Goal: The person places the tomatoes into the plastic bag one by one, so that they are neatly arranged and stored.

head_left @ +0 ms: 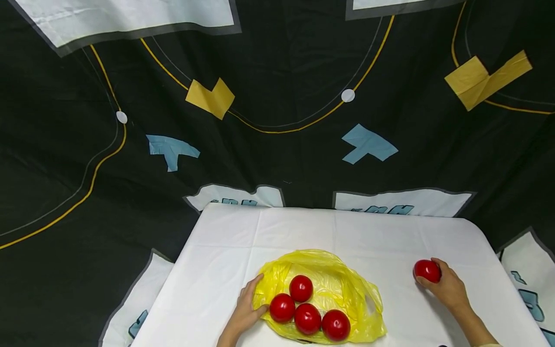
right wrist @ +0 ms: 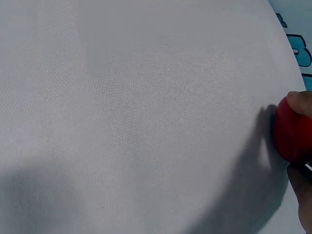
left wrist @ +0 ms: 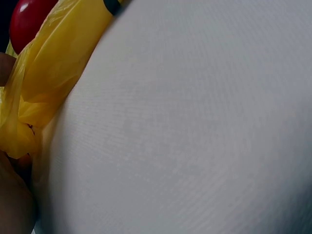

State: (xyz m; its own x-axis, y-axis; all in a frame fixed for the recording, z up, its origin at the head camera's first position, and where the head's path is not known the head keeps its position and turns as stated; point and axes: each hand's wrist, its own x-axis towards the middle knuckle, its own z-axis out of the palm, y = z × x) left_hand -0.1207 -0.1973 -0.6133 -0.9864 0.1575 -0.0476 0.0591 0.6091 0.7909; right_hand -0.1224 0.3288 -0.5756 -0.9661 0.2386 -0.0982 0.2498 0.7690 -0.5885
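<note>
A yellow plastic bag (head_left: pixel 316 265) lies spread on the white table, its mouth open toward the head camera. Several glossy red tomatoes (head_left: pixel 308 318) sit together in it. My left hand (head_left: pixel 246 311) grips the bag's left edge, with thumb and fingers on the plastic; in the left wrist view the yellow film (left wrist: pixel 58 58) bunches between them. Off to the right of the bag, my right hand (head_left: pixel 448 286) holds another red tomato (head_left: pixel 427 271) between thumb and fingers. The right wrist view shows this tomato (right wrist: pixel 290 131) at its right edge, close over the cloth, beside a shadow.
A white cloth covers the table (head_left: pixel 225 236), which has rounded far corners. Behind it hangs a black fabric backdrop (head_left: pixel 269 164) with yellow lines and blue and gold shapes. A small dark object (head_left: pixel 442 345) shows at the bottom edge, below the right hand.
</note>
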